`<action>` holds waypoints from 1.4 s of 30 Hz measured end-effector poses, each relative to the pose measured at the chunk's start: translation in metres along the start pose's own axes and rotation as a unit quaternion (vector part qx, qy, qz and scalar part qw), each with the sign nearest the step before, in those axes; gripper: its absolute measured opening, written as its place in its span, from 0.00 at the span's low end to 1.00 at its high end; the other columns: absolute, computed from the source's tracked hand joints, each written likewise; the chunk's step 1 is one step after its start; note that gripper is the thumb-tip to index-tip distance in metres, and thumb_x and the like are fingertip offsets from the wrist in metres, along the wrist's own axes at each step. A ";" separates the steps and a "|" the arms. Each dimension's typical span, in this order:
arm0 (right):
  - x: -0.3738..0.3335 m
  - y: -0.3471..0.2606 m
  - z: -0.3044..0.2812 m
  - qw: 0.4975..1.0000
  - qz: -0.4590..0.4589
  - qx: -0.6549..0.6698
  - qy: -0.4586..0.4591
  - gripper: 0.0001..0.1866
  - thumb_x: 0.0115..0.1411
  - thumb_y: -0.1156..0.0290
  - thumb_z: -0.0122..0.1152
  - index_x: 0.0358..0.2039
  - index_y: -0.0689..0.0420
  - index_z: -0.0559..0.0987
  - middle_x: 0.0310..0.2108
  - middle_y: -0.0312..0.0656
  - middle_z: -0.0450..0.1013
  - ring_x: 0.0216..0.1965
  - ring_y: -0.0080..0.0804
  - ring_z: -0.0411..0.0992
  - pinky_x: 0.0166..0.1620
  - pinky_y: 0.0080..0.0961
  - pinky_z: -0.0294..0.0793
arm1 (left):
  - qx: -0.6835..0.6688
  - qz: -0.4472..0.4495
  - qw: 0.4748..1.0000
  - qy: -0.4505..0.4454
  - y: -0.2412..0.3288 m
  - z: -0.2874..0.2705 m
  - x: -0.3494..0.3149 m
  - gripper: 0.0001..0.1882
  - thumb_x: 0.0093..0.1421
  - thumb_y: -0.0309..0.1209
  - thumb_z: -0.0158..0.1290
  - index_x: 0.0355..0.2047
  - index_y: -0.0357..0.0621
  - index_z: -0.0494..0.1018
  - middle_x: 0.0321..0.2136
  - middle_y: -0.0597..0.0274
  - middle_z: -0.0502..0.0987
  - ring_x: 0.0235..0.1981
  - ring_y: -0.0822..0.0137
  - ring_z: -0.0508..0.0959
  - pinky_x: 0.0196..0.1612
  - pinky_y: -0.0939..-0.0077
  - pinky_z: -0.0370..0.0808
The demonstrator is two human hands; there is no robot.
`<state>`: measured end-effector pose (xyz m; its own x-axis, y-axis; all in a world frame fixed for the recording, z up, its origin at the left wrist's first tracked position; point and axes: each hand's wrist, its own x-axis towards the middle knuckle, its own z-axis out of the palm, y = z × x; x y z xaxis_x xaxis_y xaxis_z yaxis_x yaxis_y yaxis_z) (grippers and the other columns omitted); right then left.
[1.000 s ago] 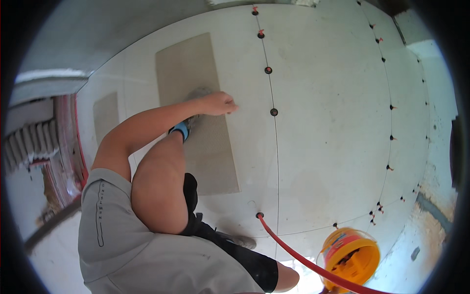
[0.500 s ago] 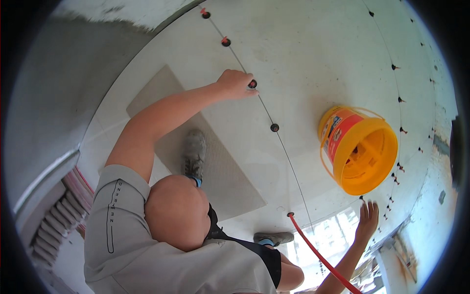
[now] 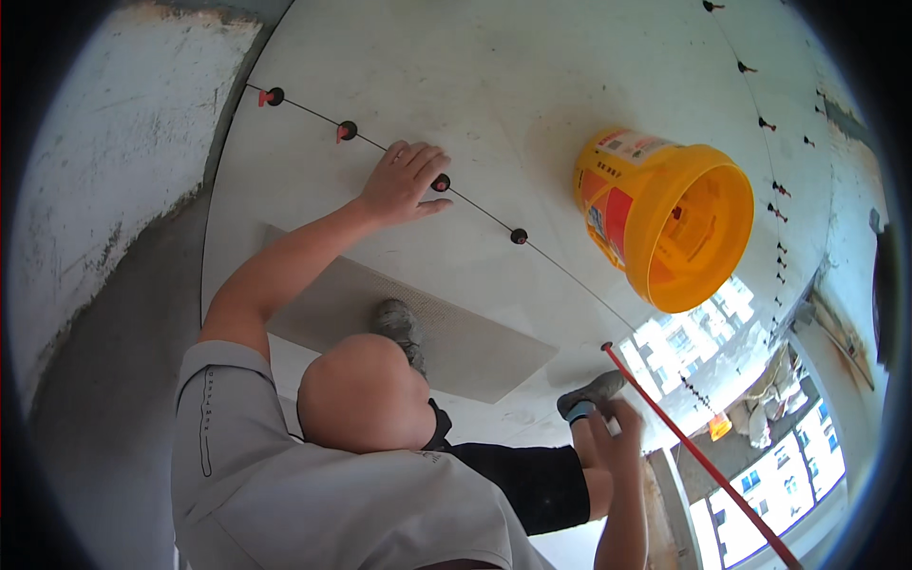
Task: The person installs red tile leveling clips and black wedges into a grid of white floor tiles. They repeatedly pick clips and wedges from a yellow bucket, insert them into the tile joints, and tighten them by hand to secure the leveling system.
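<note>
My left hand (image 3: 408, 182) rests over a joint line between two large light tiles, thumb and fingers apart around a round black tile-levelling knob (image 3: 441, 182). Whether the fingertips touch the knob is hard to see. Two more black knobs with red pegs (image 3: 275, 97) (image 3: 348, 131) lie along the joint up and left of that hand, and another black knob (image 3: 519, 237) sits down to its right. My right hand (image 3: 616, 432) is raised near my right shoe, its fingers curled and smeared by motion; a small pale patch shows between them.
A yellow bucket (image 3: 703, 228) stands tilted-looking at right, small things inside. A long red rod or tube (image 3: 693, 446) runs from the joint to the lower right. More knobs (image 3: 768, 123) line another joint. A textured grey board or tile (image 3: 475, 351) lies under my left foot.
The view has turned, shifting the bucket and joint line. My left hand has opened from a closer grip at a knob. My right hand has moved from near the bucket back toward my body.
</note>
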<state>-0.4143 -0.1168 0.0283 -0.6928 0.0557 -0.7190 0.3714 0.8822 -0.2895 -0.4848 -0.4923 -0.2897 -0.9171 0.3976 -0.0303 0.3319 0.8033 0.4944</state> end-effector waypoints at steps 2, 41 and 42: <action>0.067 0.005 0.055 0.989 -0.123 -0.060 -0.058 0.11 0.54 0.67 0.66 0.31 0.60 0.75 0.26 0.44 0.74 0.28 0.44 0.73 0.33 0.36 0.71 | 0.028 0.015 1.000 0.004 -0.003 0.004 -0.017 0.39 0.58 0.56 0.53 0.60 0.39 0.62 0.63 0.55 0.62 0.65 0.59 0.60 0.63 0.53 0.57; 0.262 -0.012 0.172 0.802 -0.347 -0.473 -0.109 0.07 0.53 0.72 0.59 0.29 0.52 0.85 0.30 0.40 0.80 0.36 0.39 0.79 0.34 0.36 0.78 | -0.450 -0.237 0.810 -0.291 0.125 -0.128 -0.125 0.28 0.61 0.46 0.54 0.52 0.35 0.71 0.45 0.49 0.79 0.47 0.56 0.78 0.51 0.65 0.73; 0.262 -0.015 0.171 0.803 -0.335 -0.479 -0.114 0.07 0.53 0.72 0.59 0.29 0.52 0.85 0.30 0.40 0.80 0.37 0.39 0.79 0.35 0.36 0.78 | -0.414 -0.277 0.825 -0.267 0.112 -0.113 -0.125 0.27 0.61 0.45 0.54 0.52 0.35 0.71 0.44 0.50 0.79 0.44 0.57 0.79 0.49 0.65 0.74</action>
<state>-0.4959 -0.1950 -0.2642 -0.3666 -0.5724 -0.7334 -0.7600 0.6390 -0.1188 -0.3583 -0.5025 -0.1322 -0.5764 0.3876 -0.7194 -0.5730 0.4360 0.6940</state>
